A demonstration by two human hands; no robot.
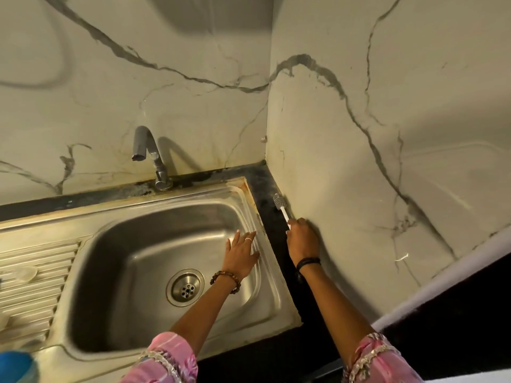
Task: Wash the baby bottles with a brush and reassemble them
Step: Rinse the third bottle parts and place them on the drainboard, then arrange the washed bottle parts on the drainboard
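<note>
Head view, nearest edge: pink sleeves [168, 360] enter at the bottom of frame; a blue object [15, 367] sits at the bottom-left corner, too cropped to identify.
Sink: the steel sink [116, 217] shows a dry-looking basin with the drain [185, 286] open; no bottle lies inside it.
Drainboard: pale, blurred items [23, 273] rest on the ribbed section at the left; whether these are bottle parts cannot be told.
Left hand: the left hand [241, 257] hovers over the basin near its right wall; fingers straight and spread, holding nothing; contact with the steel cannot be confirmed.
Right hand: the right hand [301, 236] is curled round the white handle of the bottle brush [280, 206]; grip is at the handle's near end.
Brush position: bristle head points away, over the dark counter strip [269, 183] between sink rim and the marble wall [387, 134]; whether it rests on the strip or is lifted cannot be told.
Tap: the tap [150, 156] stands behind the basin; no water runs.
Step in hand (judgement): tool pickup; washing appears not yet begun.
Next move (judgement): carry the brush over the basin; the free hand must fetch a bottle; water must be started.
</note>
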